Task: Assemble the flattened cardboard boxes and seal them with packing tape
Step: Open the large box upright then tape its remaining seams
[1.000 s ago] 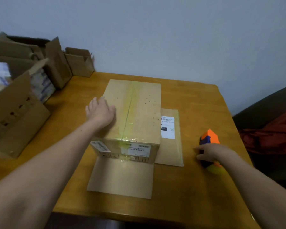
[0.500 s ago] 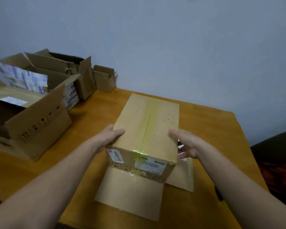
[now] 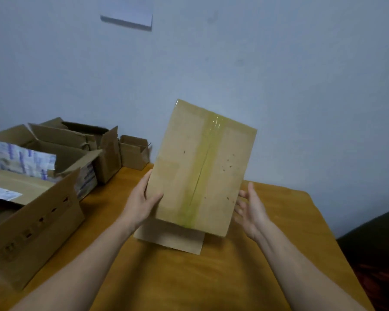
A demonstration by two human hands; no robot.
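Observation:
A brown cardboard box [image 3: 202, 167] is held up off the wooden table [image 3: 189, 277], tilted so that its taped face points at me. A yellowish strip of packing tape [image 3: 202, 171] runs down its centre seam. My left hand [image 3: 142, 203] grips the box's left edge, thumb on the front face and fingers behind. My right hand [image 3: 250, 209] lies against the right side with fingers spread and nearly straight. A flat cardboard sheet [image 3: 171, 240] lies on the table under the box. No tape dispenser shows in this view.
Several open cardboard boxes stand at the table's left: a large one [image 3: 32, 225] near me, one with printed paper [image 3: 20, 158] behind it, and a small one [image 3: 133, 153] by the wall. A dark chair [image 3: 373, 243] stands at the right.
My right hand left the orange tape dispenser and came to the box. Both hands then raised the box off the table and tipped its taped face toward me.

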